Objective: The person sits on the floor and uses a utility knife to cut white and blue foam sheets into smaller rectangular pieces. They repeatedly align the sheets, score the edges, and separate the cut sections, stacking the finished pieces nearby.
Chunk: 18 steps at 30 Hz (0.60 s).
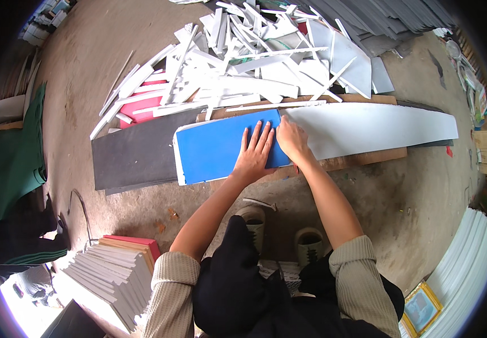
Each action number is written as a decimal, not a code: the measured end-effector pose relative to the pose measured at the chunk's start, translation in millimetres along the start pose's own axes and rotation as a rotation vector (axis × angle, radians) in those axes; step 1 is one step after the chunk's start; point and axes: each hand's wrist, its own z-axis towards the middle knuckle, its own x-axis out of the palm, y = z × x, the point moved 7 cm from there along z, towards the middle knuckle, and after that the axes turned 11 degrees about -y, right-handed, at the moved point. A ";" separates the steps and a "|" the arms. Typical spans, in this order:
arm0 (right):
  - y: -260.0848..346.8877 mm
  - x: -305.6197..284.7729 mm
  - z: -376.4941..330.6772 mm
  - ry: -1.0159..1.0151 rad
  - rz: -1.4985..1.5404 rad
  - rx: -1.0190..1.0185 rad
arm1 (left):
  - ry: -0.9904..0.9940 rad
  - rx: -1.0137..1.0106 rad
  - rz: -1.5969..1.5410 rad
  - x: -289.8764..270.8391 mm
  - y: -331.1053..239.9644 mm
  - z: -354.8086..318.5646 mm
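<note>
Fingers [264,137] of the left hand [251,161] lie spread and flat on the right part of a blue board [207,149], the palm down near its near edge. The right hand [293,137] is curled tight at the board's right end, its knuckles beside that edge; whether it grips something cannot be told, though a small red bit [296,168] shows just under the wrist.

The blue board lies in the middle of the scene, low over the floor [435,186], with a white margin showing along its left end. A dark grey sheet [133,152] reaches out from under it to the left. To the right stretches a long white sheet [373,128] that narrows toward its right end, with a brown board [362,160] showing along its near side.

On the far side, a loose heap of white offcuts [255,70] spreads out, with a pinkish-red sheet [148,106] among them at the left. Near left stands a stack of white boards [105,276]; near right, a gold-framed picture [422,311] leans by pale stacked sheets [468,265].
</note>
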 end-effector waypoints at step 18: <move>-37.5 3.7 -112.1 0.194 0.032 0.183 | 0.003 -0.019 0.123 9.9 -4.3 -3.3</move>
